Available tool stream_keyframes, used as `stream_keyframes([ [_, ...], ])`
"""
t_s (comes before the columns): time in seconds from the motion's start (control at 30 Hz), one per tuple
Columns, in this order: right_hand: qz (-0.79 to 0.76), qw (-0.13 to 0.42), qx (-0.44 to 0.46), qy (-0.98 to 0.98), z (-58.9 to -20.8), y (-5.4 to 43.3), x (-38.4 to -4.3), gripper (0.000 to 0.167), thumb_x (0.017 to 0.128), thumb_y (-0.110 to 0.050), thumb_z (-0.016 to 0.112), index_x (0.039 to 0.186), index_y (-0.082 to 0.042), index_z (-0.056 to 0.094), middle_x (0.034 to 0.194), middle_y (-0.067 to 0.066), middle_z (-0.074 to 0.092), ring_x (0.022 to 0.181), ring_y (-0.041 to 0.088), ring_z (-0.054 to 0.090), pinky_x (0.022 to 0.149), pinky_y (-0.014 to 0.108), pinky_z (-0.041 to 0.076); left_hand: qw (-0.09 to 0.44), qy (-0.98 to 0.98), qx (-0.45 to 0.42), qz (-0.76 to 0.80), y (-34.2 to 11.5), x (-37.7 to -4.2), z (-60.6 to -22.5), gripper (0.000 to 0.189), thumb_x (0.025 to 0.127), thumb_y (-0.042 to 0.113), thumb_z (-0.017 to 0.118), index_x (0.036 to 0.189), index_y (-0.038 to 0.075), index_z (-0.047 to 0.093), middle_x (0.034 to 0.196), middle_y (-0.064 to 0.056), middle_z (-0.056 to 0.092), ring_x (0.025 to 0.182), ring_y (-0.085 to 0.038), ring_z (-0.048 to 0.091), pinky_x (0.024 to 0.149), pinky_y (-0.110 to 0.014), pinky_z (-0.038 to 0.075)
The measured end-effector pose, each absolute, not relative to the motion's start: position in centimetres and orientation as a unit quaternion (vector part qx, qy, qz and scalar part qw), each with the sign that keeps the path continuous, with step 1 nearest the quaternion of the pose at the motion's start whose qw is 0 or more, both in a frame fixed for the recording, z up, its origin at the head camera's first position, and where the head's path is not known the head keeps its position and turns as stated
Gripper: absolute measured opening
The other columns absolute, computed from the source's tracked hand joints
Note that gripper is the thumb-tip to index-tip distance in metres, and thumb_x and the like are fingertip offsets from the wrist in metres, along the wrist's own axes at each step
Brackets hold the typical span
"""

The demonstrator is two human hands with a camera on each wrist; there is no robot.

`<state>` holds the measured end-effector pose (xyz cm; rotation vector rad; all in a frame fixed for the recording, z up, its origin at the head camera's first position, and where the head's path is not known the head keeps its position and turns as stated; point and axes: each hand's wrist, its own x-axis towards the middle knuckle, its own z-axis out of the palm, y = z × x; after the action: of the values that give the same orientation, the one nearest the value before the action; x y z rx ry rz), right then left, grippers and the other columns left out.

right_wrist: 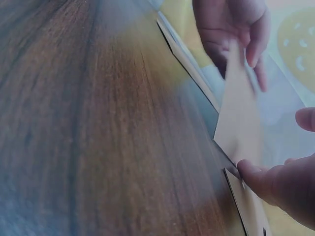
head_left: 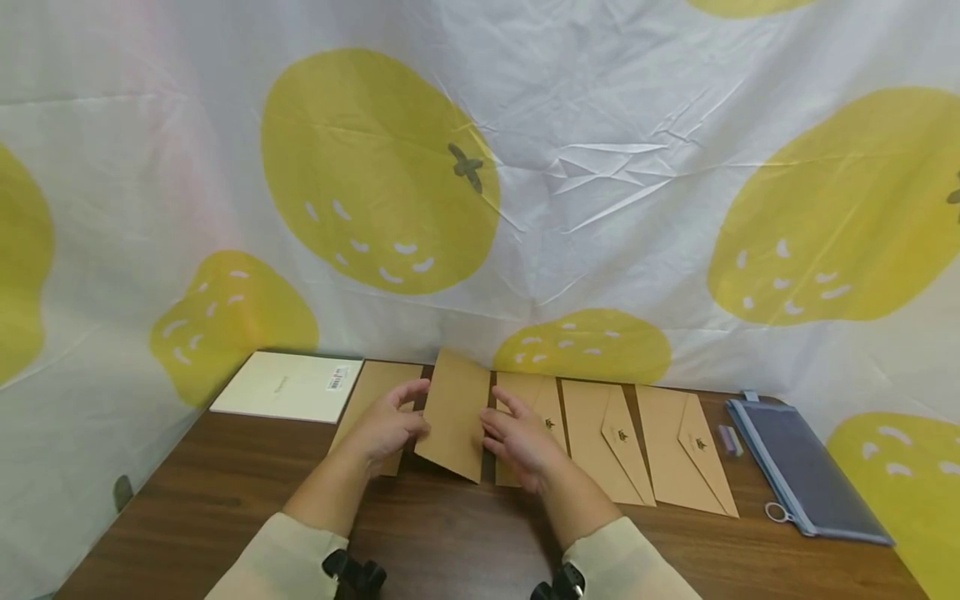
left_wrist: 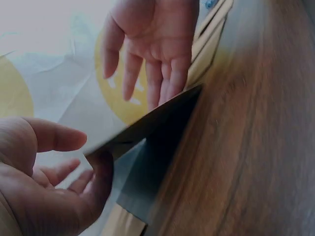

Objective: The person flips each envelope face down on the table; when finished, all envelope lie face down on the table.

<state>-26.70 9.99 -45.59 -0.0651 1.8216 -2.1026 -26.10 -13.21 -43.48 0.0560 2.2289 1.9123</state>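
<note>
A plain brown envelope (head_left: 453,417) is tilted, its near edge raised off the table. My left hand (head_left: 386,425) pinches its left edge; in the left wrist view, one finger (left_wrist: 103,174) of that hand lies under the edge. At the opposite edge is my right hand (head_left: 525,437), its fingers extended and touching the paper; the right wrist view shows a fingertip (right_wrist: 246,168) at the envelope's lower corner. Another brown envelope (head_left: 360,400) lies under the left hand. Beneath the right hand lies an envelope (head_left: 528,383) with a flap and a dark crown mark.
Two more crown-marked envelopes (head_left: 588,408) (head_left: 671,425) lie in the row to the right. Beyond them are small pastel sticks (head_left: 730,441) and a blue zip pouch (head_left: 813,467). A white booklet (head_left: 288,387) lies at left. A lemon-print curtain (head_left: 600,208) hangs behind the wooden table (head_left: 450,533).
</note>
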Motion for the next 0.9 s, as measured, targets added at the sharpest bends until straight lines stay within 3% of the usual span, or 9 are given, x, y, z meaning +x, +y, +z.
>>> stream_keyframes([
  [0.17, -0.746, 0.178, -0.025, 0.641, -45.6, 10.1, -26.7, 0.073, 0.110, -0.016, 0.055, 0.171, -0.007, 0.015, 0.174, 0.033, 0.021, 0.163, 0.047, 0.026, 0.132, 0.058, 0.030, 0.095, 0.788, 0.016, 0.608, -13.5, -26.5, -44.3, 0.068, 0.096, 0.003, 0.063, 0.160, 0.000, 0.043, 0.167, -0.025, 0.043, 0.158, -0.046, 0.037, 0.124, -0.061, 0.041],
  [0.5, -0.755, 0.185, -0.042, 0.628, -45.7, 10.4, -26.8, 0.077, 0.110, -0.018, 0.058, 0.172, -0.007, 0.014, 0.175, 0.032, 0.020, 0.164, 0.045, 0.025, 0.133, 0.056, 0.029, 0.089, 0.827, 0.031, 0.554, -13.6, -26.8, -44.8, 0.062, 0.099, 0.009, 0.064, 0.157, -0.005, 0.046, 0.154, -0.034, 0.054, 0.143, -0.048, 0.056, 0.111, -0.054, 0.056],
  [0.73, -0.758, 0.178, -0.051, 0.625, -45.8, 10.3, -26.9, 0.075, 0.110, -0.016, 0.055, 0.171, -0.004, 0.013, 0.173, 0.034, 0.021, 0.162, 0.047, 0.026, 0.132, 0.057, 0.030, 0.082, 0.839, 0.027, 0.538, -13.6, -26.5, -44.6, 0.062, 0.099, 0.012, 0.064, 0.157, -0.002, 0.047, 0.157, -0.031, 0.053, 0.148, -0.048, 0.051, 0.117, -0.058, 0.050],
  [0.9, -0.758, 0.147, -0.055, 0.633, -45.5, 10.2, -26.9, 0.071, 0.111, -0.015, 0.054, 0.169, -0.001, 0.016, 0.171, 0.033, 0.029, 0.159, 0.048, 0.033, 0.131, 0.058, 0.033, 0.070, 0.815, 0.027, 0.575, -12.7, -26.3, -44.4, 0.059, 0.101, 0.012, 0.062, 0.157, 0.001, 0.049, 0.159, -0.025, 0.054, 0.144, -0.043, 0.056, 0.113, -0.055, 0.054],
])
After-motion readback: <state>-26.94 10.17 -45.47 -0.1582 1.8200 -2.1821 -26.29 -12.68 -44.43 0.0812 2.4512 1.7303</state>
